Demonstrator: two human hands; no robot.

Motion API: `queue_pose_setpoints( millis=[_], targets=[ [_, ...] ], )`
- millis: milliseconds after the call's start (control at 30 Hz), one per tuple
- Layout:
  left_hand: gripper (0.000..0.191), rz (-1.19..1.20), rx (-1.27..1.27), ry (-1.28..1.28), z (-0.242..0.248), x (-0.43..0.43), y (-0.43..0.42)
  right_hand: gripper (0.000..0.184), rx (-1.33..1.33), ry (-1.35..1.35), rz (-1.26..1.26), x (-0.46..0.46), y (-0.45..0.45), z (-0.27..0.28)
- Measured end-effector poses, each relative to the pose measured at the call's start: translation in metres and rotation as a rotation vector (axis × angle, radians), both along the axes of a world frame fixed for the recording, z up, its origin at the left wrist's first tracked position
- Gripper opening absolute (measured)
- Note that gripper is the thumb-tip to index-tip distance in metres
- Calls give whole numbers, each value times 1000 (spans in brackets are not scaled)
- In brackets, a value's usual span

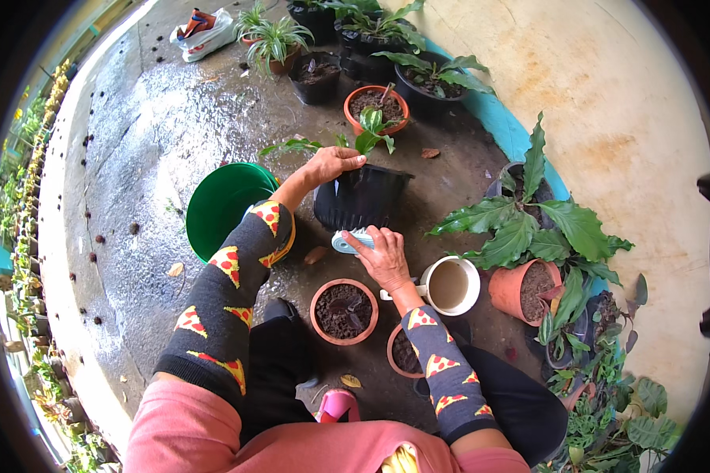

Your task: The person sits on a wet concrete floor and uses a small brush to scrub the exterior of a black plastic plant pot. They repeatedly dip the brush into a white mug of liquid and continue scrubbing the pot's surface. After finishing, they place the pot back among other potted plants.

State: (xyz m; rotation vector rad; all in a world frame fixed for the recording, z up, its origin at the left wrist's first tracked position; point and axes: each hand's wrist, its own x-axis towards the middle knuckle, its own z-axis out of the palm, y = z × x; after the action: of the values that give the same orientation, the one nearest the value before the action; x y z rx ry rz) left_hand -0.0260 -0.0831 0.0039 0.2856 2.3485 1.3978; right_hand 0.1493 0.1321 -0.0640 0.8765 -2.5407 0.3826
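My left hand (334, 165) grips the far rim of a black plastic plant pot (361, 198), which is tilted. Leaves of a green plant (371, 130) show beyond that rim. In my right hand (384, 257) is a light-blue scrub brush (353, 241), its white bristles against the near end of the pot. Just right of this hand stands a white mug (451, 286) holding cloudy brownish water. A terracotta-coloured pot (344, 312) with soil and a small dark plant sits nearer to me. Part of another soil-filled pot (403, 352) is hidden by my right forearm.
A green bucket (228, 207) stands left, partly behind my left arm. An orange pot (377, 109) and several black pots (316, 77) line the far side. Leafy plants (520, 224) and a tilted terracotta pot (523, 290) lie along the wall (603, 118). The concrete floor (124, 177) is wet.
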Motion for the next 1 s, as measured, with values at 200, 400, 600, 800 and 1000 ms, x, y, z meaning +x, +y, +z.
queue_pose_setpoints(
  millis=[200,400,600,800,1000],
  targets=[
    [48,0,56,-1,-7,-1,-5,74,76,-85,-125,10,55,1],
    [50,31,-37,95,-3,0,5,73,-26,-38,-7,-4,20,9],
    [51,40,-67,77,1,0,7,65,55,11,-51,-6,-47,10],
    [49,51,67,16,-7,5,-7,74,104,-47,-130,12,40,14],
    [49,25,8,46,-2,4,0,65,100,-55,97,-11,7,11]
  ],
)
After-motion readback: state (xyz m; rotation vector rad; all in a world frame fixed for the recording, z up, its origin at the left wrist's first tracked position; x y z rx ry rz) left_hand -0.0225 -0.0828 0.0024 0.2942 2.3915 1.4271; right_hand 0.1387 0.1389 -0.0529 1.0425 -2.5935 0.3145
